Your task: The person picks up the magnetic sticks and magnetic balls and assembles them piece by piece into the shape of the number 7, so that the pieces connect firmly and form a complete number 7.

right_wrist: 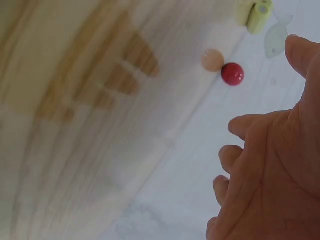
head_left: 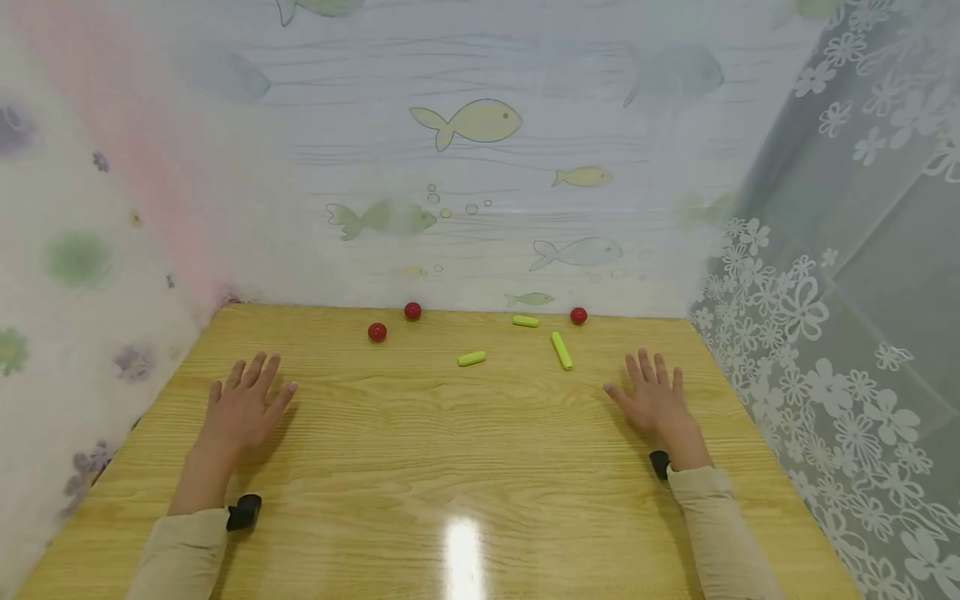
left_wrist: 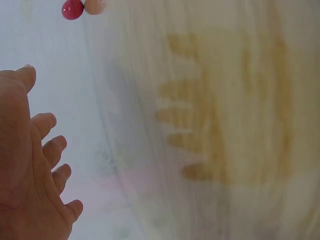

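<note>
Palm down with fingers spread, my left hand (head_left: pixel 243 408) is at the left part of the wooden table (head_left: pixel 420 467) and holds nothing. On the right side my right hand (head_left: pixel 654 400) is likewise spread, with nothing in it. Closest to the left hand are two shiny red balls (head_left: pixel 377 332), one slightly behind the other. A third red ball (head_left: pixel 578 317) sits at the back edge, beyond the right hand. Three yellow-green sticks lie between: a short one (head_left: pixel 472 358), another short one (head_left: pixel 525 321) farther back, and a longer one (head_left: pixel 562 351) nearest the right hand.
A pale curtain (head_left: pixel 465 175) printed with fish hangs along the table's back edge. Flowered sheeting (head_left: pixel 825 392) borders the right side, and more printed fabric (head_left: pixel 82 258) the left. A bright light reflection shows on the front of the tabletop.
</note>
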